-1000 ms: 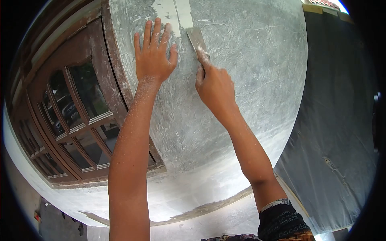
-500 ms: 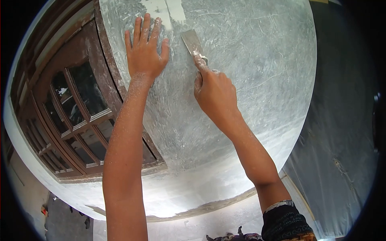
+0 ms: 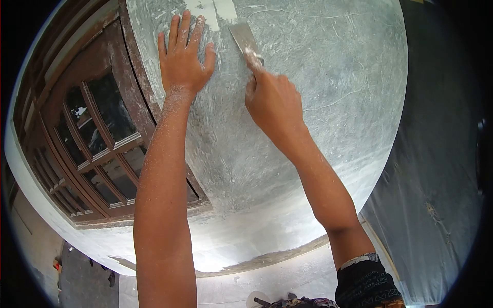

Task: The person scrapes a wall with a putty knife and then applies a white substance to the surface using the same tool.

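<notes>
My left hand [image 3: 184,64] lies flat against the grey wall [image 3: 328,77] with its fingers spread, just below a white patch [image 3: 203,11] of filler. White dust covers its fingertips and wrist. To the right, my right hand [image 3: 275,100] grips a putty knife [image 3: 243,36], the index finger stretched along it. The wide metal blade points up and to the left, near the lower right corner of the white patch. White residue clings to the blade's base and the index finger. The handle is hidden in the palm.
A brown wooden window frame [image 3: 115,72] with glass panes borders the wall on the left. Dark sheeting [image 3: 431,154] hangs at the right. Lower down, the wall is whitish, above a pale floor covering [image 3: 215,292].
My right hand and the putty knife have moved up the wall, closer to the white patch. My left hand appears slightly higher and stays spread.
</notes>
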{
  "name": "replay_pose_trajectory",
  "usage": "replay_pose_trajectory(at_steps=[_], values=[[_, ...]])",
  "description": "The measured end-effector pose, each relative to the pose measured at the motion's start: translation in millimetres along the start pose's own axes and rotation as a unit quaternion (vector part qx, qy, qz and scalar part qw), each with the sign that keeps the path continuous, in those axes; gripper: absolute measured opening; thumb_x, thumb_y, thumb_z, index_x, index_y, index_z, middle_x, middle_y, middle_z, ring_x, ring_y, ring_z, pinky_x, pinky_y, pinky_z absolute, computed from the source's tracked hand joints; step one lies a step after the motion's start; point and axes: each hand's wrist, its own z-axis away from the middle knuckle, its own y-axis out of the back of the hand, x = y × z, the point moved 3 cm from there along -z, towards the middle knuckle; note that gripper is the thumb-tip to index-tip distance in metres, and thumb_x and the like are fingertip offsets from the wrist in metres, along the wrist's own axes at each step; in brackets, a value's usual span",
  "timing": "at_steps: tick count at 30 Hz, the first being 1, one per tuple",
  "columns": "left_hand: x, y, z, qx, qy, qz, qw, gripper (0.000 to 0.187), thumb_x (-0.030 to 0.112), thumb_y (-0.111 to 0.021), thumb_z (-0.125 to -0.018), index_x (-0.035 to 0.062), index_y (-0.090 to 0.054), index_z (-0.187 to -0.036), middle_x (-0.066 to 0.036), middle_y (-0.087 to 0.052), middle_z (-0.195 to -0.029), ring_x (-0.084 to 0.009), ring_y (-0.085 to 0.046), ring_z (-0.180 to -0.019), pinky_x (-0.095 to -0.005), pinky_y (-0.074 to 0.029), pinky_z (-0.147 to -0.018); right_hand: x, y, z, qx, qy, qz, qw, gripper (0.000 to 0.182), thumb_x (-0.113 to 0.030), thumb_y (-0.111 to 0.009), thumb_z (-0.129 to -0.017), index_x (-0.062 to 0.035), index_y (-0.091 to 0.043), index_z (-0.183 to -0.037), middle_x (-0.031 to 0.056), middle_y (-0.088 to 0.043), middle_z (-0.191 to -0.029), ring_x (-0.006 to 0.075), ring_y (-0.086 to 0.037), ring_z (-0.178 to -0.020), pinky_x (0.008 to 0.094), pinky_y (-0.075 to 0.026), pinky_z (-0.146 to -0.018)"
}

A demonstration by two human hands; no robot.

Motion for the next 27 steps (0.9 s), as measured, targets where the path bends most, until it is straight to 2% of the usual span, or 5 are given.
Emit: replay_pose_trajectory(at_steps=[11, 15, 17, 20, 27], values=[[0, -2, 0, -0.009, 0.011, -0.008, 1.000, 0.059, 0.038, -0.052, -0.098, 0.0278, -0.044, -0.156, -0.001, -0.029, -0.168, -0.0225, -0.022, -0.156, -0.0510, -0.012, -0.128, -5, -8, 8, -0.006, -0.036, 0.028, 0.999, 0.049, -0.012, -0.060, -0.092, -0.0128, -0.059, -0.142, 0.0241, -0.069, -0.078, 0.0425, -0.071, -0.074, 0.0519, -0.057, -0.065], [1, 0, -1, 0.004, -0.006, -0.008, 1.000, 0.058, 0.037, -0.051, -0.098, 0.0253, -0.046, -0.155, -0.002, -0.031, -0.167, -0.0225, -0.023, -0.156, -0.0511, -0.012, -0.127, -13, -10, -9, 0.061, -0.011, 0.036, 0.997, 0.047, -0.014, -0.058, -0.094, -0.0146, -0.060, -0.141, 0.0250, -0.069, -0.079, 0.0438, -0.069, -0.073, 0.0529, -0.056, -0.069], [7, 11, -6, -0.042, 0.017, 0.046, 0.998, 0.064, 0.025, -0.059, -0.089, 0.0049, -0.049, -0.149, -0.015, -0.037, -0.162, -0.0308, -0.024, -0.155, -0.0529, -0.014, -0.127, -19, -10, -1, 0.064, -0.017, 0.047, 0.997, 0.045, -0.014, -0.057, -0.095, -0.0142, -0.062, -0.140, 0.0255, -0.069, -0.078, 0.0437, -0.068, -0.072, 0.0520, -0.055, -0.070], [6, 7, -4, -0.032, 0.015, 0.060, 0.998, 0.065, 0.026, -0.057, -0.090, 0.0030, -0.047, -0.150, -0.016, -0.035, -0.163, -0.0305, -0.023, -0.156, -0.0525, -0.013, -0.128, -25, -12, 19, 0.040, -0.052, 0.058, 0.996, 0.047, -0.013, -0.056, -0.095, -0.0145, -0.060, -0.141, 0.0252, -0.069, -0.078, 0.0435, -0.069, -0.072, 0.0515, -0.055, -0.071], [7, 5, -6, -0.031, 0.014, 0.064, 0.997, 0.065, 0.028, -0.056, -0.091, 0.0025, -0.046, -0.151, -0.015, -0.033, -0.164, -0.0296, -0.022, -0.156, -0.0519, -0.013, -0.128, -24, -15, -6, 0.110, -0.001, 0.040, 0.993, 0.046, -0.013, -0.057, -0.095, -0.0116, -0.061, -0.141, 0.0279, -0.070, -0.087, 0.0443, -0.070, -0.076, 0.0488, -0.056, -0.075]])
